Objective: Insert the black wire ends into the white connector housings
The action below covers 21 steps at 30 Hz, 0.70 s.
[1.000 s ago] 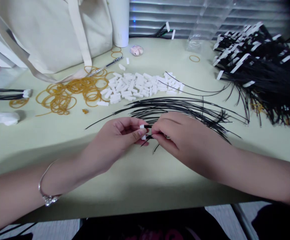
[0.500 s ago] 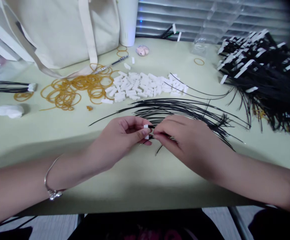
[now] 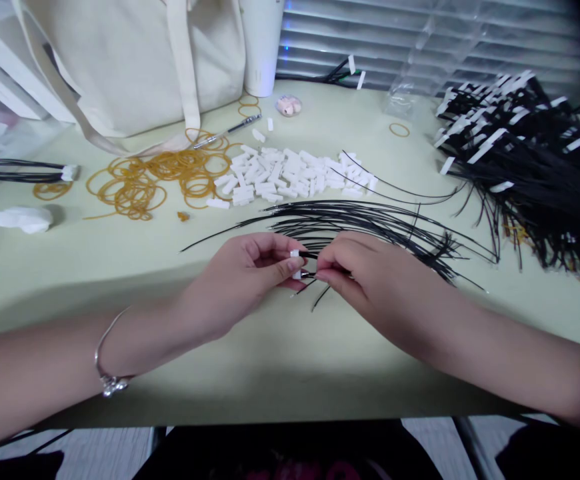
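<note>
Between thumb and fingers, my left hand (image 3: 250, 270) pinches a small white connector (image 3: 297, 265) above the table. Black wires run from the connector's right side to my right hand (image 3: 365, 270), whose thumb and forefinger are closed on them. Behind both hands lies a spread of loose black wires (image 3: 350, 212). A pile of white connectors (image 3: 290, 172) sits beyond these wires. Some short wire ends stick out below the held connector, between my hands.
Tan rubber bands (image 3: 170, 170), a pen (image 3: 227, 131) and a cloth bag (image 3: 145, 67) are at the back left. At the right is a large heap of black wires with white connectors (image 3: 535, 153). A tied wire bundle (image 3: 20, 171) lies far left.
My right hand has shifted slightly right, away from the connector, and more of the wires shows between my hands. The whole view has moved a little.
</note>
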Tool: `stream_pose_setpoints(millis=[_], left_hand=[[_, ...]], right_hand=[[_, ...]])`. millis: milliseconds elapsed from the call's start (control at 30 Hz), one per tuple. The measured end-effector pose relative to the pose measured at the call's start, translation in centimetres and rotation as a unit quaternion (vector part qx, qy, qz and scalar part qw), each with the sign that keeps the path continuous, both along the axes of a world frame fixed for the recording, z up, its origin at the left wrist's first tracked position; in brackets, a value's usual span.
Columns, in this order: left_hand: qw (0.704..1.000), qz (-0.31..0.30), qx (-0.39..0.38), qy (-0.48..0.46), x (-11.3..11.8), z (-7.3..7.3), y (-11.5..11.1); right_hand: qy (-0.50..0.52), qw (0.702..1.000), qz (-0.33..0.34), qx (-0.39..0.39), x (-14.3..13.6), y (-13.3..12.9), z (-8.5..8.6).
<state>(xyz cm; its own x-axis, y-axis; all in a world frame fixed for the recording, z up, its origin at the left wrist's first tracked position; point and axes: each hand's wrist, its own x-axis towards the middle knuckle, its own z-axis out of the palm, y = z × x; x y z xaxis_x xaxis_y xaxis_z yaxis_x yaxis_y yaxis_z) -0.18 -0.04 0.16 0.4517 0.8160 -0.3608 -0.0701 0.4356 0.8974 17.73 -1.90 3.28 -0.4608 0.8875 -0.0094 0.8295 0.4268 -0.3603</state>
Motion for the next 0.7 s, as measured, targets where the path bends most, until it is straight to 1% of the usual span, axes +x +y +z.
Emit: stream_pose_setpoints(millis=[200,400,567,700], left_hand=[[1.0,0.0,0.0,-0.003,0.0,-0.1,0.0],[1.0,0.012,-0.01,-0.012,0.1,0.1,-0.1],[1.0,0.014,-0.01,-0.013,0.2,0.2,-0.1],[1.0,0.024,-0.011,-0.017,0.2,0.1,0.0]], right_hand=[[-0.017,0.999,0.009,0.039,0.2,-0.5,-0.6],[-0.039,0.996,0.005,0.081,-0.3,-1.1,-1.4],[-0.025,0.998,0.017,0.061,-0.8,-0.9,-1.5],[-0.043,0.996,0.018,0.082,-0.9,-0.6,-1.2]])
